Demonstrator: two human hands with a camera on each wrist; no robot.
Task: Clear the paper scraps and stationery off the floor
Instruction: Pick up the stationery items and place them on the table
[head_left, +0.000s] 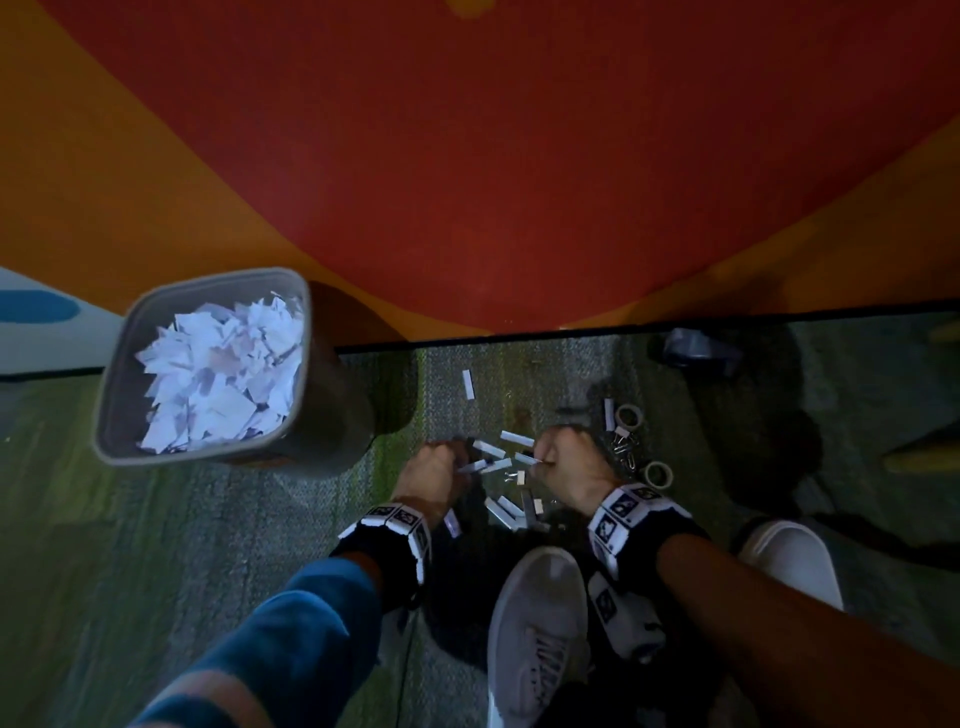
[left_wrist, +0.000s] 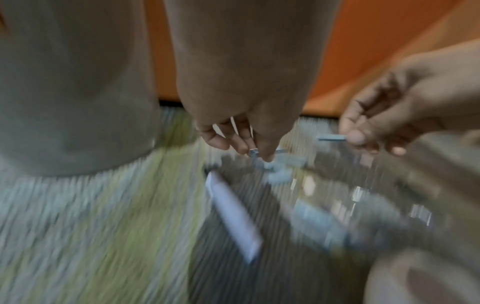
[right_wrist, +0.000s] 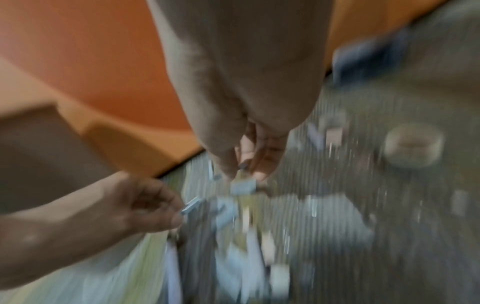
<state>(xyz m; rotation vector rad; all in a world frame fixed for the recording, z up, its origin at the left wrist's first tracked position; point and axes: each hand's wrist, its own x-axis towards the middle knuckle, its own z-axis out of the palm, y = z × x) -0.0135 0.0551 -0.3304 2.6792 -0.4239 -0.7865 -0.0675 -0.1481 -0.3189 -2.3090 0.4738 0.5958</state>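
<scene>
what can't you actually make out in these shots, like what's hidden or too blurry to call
- Left hand: head view shows only its back; whether it pinches a paper strip is unclear.
- Small metal clips: head view, too dim and small to count.
- Dark object by the wall: head view, shadowed, unidentifiable.
- Both wrist views: motion blur smears the scraps on the carpet.
- Bin: paper hides its depth.

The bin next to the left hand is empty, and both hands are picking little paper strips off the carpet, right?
Not quite: the bin is not empty. The head view shows torn white paper scraps in it. The rest holds: the left hand and right hand each pinch a small strip over the carpet.
</scene>
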